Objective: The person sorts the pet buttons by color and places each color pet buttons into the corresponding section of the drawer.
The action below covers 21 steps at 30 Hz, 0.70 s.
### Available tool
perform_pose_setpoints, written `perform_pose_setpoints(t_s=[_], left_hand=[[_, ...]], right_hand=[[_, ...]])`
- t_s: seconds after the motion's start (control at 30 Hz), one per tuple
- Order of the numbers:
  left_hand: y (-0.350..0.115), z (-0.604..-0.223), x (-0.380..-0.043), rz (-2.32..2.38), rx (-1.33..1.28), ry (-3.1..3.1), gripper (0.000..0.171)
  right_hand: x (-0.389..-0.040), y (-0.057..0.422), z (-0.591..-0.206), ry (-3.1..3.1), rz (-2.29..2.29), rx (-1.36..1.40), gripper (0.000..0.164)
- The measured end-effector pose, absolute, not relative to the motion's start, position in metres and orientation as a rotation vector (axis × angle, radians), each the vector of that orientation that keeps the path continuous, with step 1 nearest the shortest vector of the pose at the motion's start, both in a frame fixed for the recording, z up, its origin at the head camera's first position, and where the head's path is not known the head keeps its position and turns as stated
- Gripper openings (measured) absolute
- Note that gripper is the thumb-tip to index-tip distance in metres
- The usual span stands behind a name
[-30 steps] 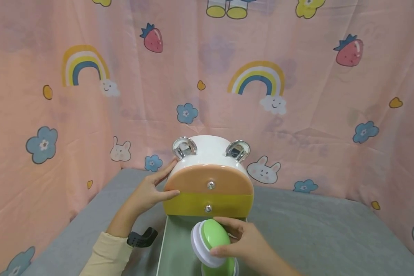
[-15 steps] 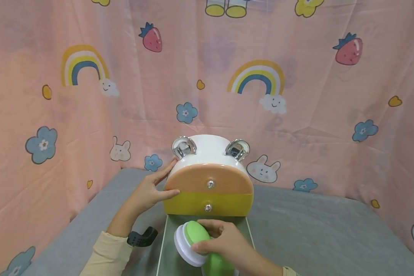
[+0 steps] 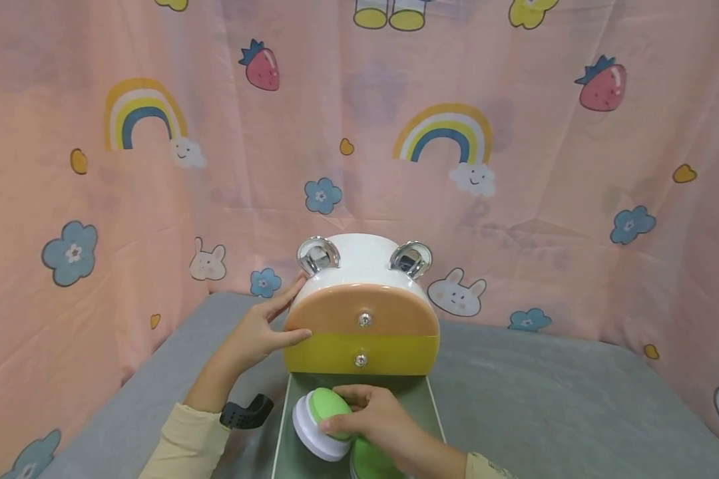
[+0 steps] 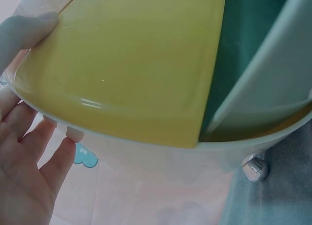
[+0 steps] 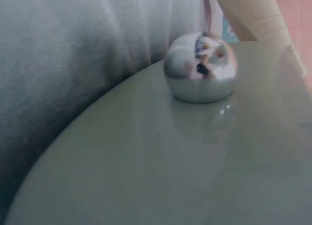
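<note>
A rounded toy-like drawer cabinet stands in the middle, white on top with chrome ears and orange and yellow drawer fronts. My left hand rests on its left side, thumb across the front, fingers along the side wall. Below, the green bottom drawer is pulled out. Over it, my right hand pinches a round green and pale-lilac container by its green part, tilted. A second green container lies in the drawer, partly hidden by that hand. The right wrist view shows the drawer's front, not the hand.
A grey cloth covers the table. Pink printed curtain closes off the back and sides. A chrome knob sticks out of the green drawer's front. A black wrist strap shows by the left sleeve.
My right hand has carried the held container leftward and slightly down over the drawer, to the left of the second one. The left hand stays on the cabinet.
</note>
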<state>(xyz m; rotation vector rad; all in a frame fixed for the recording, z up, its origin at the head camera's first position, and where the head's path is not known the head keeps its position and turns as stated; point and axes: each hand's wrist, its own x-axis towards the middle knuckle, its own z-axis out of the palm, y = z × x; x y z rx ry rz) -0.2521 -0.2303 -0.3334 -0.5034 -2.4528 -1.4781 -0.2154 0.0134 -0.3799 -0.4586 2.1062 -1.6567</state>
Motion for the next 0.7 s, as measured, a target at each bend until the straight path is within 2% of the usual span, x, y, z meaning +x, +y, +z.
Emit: perform_pose_setpoints(t_s=[0.3, 0.7], left_hand=[[-0.2302, -0.3329, -0.2521, -1.496, -0.512, -2.444, 0.086], [-0.2309, -0.3331, -0.2522, -1.486, -0.507, -2.454, 0.085]], right_hand=[[-0.2167, 0.0114, -0.3835, 2.152, -1.594, -0.499, 0.065], [-0.2155, 0.009, -0.3835, 2.174, -1.5, -0.54, 0.067]])
